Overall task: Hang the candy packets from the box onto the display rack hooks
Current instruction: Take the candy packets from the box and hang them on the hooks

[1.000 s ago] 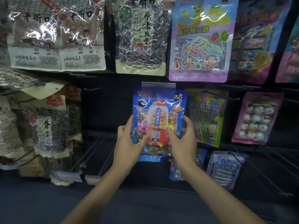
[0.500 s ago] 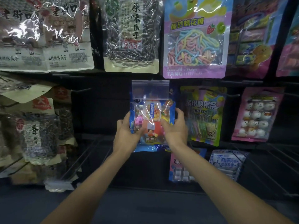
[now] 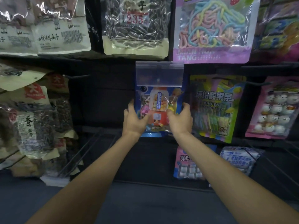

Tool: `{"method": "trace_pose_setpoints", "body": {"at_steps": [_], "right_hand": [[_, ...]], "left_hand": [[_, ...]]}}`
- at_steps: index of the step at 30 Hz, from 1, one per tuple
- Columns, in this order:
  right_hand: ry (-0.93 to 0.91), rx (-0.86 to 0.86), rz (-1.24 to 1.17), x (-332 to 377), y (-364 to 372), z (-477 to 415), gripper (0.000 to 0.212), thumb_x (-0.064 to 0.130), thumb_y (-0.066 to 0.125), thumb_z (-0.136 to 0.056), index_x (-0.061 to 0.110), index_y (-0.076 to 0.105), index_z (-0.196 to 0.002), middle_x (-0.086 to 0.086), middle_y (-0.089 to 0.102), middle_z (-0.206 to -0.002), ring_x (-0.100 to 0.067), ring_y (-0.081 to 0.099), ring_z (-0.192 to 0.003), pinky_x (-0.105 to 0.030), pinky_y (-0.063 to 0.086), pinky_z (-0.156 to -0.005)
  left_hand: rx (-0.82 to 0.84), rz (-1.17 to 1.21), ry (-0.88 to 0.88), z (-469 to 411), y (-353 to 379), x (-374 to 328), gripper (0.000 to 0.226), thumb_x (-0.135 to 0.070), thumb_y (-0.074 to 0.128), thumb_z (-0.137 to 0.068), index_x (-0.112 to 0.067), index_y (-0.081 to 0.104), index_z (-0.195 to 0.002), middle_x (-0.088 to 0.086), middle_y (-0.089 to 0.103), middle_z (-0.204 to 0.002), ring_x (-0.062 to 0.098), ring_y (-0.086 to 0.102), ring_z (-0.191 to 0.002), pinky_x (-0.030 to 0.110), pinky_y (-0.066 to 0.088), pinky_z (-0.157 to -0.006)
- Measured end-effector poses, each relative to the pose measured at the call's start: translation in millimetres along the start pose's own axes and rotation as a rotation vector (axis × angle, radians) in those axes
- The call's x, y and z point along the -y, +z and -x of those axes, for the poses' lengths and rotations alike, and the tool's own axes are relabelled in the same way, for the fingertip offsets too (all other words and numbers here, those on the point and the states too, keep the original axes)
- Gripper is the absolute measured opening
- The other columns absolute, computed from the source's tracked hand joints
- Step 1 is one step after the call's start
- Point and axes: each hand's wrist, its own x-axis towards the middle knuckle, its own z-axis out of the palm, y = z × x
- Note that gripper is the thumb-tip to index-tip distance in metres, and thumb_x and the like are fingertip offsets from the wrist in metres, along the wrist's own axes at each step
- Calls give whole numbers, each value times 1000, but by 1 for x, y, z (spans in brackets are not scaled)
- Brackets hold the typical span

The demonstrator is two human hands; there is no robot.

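Blue candy pkt (image 3: 159, 110) upright at rack centre, top behind clear label holder (image 3: 159, 73); L hand (image 3: 134, 122) gripping left edge, R hand (image 3: 180, 122) gripping right edge; sour-strip pkt (image 3: 216, 109) just beside

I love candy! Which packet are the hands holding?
The blue gumball-machine packet, gripped at its sides by the left hand and right hand; the rest hang untouched.
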Motion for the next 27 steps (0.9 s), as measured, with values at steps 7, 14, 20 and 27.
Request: {"method": "trace_pose_setpoints", "body": {"at_steps": [7, 14, 20, 27], "right_hand": [[-26, 18, -35, -4, 18, 3, 84, 38, 60, -103, 21, 10, -168, -8, 8, -175, -28, 12, -161, -49, 23, -127], [20, 38, -175, -7, 23, -4, 85, 47, 55, -104, 21, 7, -169, -5, 15, -174, -27, 20, -160, -54, 22, -128], [18, 124, -266, -6, 18, -6, 91, 55, 58, -98, 24, 8, -168, -7, 23, -170, -28, 27, -156, -55, 29, -125], [12, 230, -228, 3, 17, -11, 106, 46, 70, -85, 26, 6, -167, -9, 19, -166, -30, 26, -154, -48, 29, -125]], "left_hand": [[-19, 36, -34, 0, 20, 8, 85, -67, 52, -83, -24, 38, -155, 14, 31, -154, 28, 46, -136, 43, 44, -109], [-11, 198, -76, -4, 36, 2, 85, -56, 51, -105, -25, 3, -168, 10, 14, -171, 25, 24, -156, 29, 23, -113], [59, 176, -92, -11, 36, 2, 87, -59, 49, -103, -18, 7, -167, 12, 8, -172, 24, 11, -159, 40, 16, -125], [54, 176, -58, -21, 36, 0, 74, -43, 43, -109, -19, 5, -167, 11, 15, -168, 24, 17, -156, 33, 17, -121]]}}
